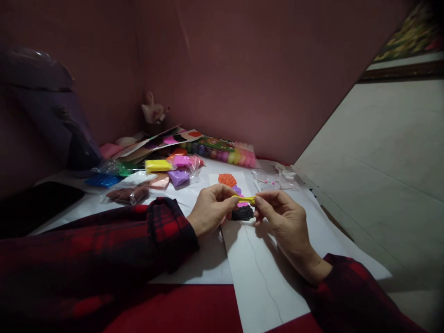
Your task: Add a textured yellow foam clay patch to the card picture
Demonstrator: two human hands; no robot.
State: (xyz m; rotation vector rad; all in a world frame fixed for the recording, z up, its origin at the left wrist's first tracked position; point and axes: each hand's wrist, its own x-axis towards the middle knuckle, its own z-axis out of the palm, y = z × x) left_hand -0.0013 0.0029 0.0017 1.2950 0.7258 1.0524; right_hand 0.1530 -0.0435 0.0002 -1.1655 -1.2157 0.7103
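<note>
Both left hand (pixel 210 209) and right hand (pixel 290 222) pinch a thin yellow strip (pixel 246 200) in their fingers; pulling too hard could tear it.

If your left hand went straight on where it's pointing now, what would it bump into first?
Probably the right hand, since the left hand points towards it along the yellow strip they both pinch. Depth is hard to judge from one view.
</note>
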